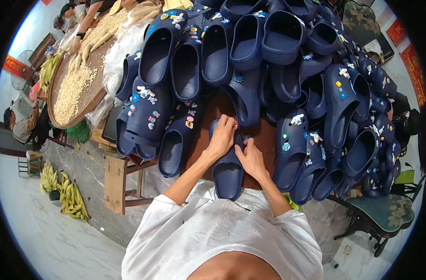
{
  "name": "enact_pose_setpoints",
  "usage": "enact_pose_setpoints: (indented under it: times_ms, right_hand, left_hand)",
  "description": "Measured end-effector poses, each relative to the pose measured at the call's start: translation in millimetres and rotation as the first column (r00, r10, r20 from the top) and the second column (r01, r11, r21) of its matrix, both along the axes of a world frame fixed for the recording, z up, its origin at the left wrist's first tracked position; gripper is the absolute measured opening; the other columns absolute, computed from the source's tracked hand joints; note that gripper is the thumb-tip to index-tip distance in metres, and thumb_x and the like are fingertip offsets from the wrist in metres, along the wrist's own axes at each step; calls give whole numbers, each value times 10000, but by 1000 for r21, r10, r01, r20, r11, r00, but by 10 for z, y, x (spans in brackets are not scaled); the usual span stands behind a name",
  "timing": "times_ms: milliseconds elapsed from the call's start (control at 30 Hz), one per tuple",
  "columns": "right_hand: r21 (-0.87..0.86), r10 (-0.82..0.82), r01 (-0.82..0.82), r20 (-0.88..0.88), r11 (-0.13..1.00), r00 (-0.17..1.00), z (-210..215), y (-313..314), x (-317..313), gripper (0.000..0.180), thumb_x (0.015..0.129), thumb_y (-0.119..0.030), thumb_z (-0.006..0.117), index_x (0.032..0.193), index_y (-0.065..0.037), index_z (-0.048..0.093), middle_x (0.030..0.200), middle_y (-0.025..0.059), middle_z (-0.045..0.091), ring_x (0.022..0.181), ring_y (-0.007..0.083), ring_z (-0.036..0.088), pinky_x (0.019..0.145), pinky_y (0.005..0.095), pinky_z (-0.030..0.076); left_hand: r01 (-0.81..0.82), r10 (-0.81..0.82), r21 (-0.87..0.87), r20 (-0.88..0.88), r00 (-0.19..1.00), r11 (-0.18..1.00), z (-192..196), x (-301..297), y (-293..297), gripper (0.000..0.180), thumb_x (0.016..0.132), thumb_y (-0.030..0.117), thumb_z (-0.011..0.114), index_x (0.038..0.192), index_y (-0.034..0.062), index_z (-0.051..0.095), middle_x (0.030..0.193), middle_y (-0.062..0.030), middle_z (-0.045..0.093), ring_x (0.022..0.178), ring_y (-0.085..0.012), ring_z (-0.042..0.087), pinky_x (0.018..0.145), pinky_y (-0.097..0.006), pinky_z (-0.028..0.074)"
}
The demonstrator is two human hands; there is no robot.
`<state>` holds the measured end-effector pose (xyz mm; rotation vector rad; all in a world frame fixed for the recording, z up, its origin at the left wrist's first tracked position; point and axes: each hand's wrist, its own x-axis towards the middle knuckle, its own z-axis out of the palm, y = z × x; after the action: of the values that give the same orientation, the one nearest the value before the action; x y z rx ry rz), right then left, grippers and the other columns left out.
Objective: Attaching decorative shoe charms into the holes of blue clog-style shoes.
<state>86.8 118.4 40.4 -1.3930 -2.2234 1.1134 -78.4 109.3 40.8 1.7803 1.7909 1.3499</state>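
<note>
Clogs fill the head view: one navy clog (227,170) lies at the centre of the brown table (264,135), toe toward twelve o'clock, heel opening toward six, just above the person's white shirt (213,233). Both hands work on its toe end. The left hand (221,138) lies over the upper at eleven o'clock from the heel opening, its fingers (231,124) curled and pressing on the toe. The right hand (251,157) rests at two o'clock from that opening, fingers bent onto the clog's right edge; whether they pinch a small piece there cannot be told.

A heap of navy clogs (269,42) runs from ten o'clock round to four o'clock about the hands, many bearing small coloured charms (150,119). At the picture's ten o'clock a round tray (77,109) holds corn kernels, with another person's hand (76,45) on it. Corn cobs (70,198) lie on the floor at eight o'clock, and a green chair (385,212) stands at four o'clock.
</note>
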Motion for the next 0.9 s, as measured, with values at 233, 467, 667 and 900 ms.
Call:
enact_pose_setpoints:
  times_ms: [233, 467, 667, 900]
  right_hand:
    - [259, 111, -141, 128, 955, 986, 82, 0, -91, 229, 947, -165, 540, 1039, 32, 466, 901, 309, 624, 743, 478, 660, 628, 547, 556]
    - [283, 117, -131, 67, 950, 991, 94, -58, -42, 275, 924, -161, 584, 1082, 33, 467, 918, 285, 629, 816, 480, 656, 662, 542, 542]
    - [58, 96, -98, 29, 994, 995, -7, -64, 166, 542, 930, -356, 619, 1228, 57, 433, 937, 291, 633, 888, 482, 643, 734, 564, 506]
    - [-94, 154, -155, -17, 983, 988, -5, -65, 162, 488, 969, -407, 561, 1116, 50, 477, 828, 289, 659, 819, 502, 643, 723, 584, 492]
  left_hand:
    - [90, -88, -52, 29, 996, 995, 51, -46, 39, 78, 864, 72, 636, 920, 20, 625, 836, -155, 616, 835, -357, 592, 750, -427, 445]
    - [106, -132, -295, -68, 989, 950, 97, 83, 118, 224, 888, 303, 669, 995, 133, 767, 879, -105, 726, 851, -303, 638, 804, -413, 424]
    - [169, -184, -289, -26, 983, 942, 196, 179, 29, 305, 948, 286, 595, 1164, 109, 717, 1008, -141, 721, 952, -334, 621, 887, -434, 408]
    - [25, -69, -168, -258, 964, 985, 199, 37, -290, 378, 798, 162, 724, 1168, 93, 681, 1280, -169, 588, 1198, -381, 503, 1011, -479, 388]
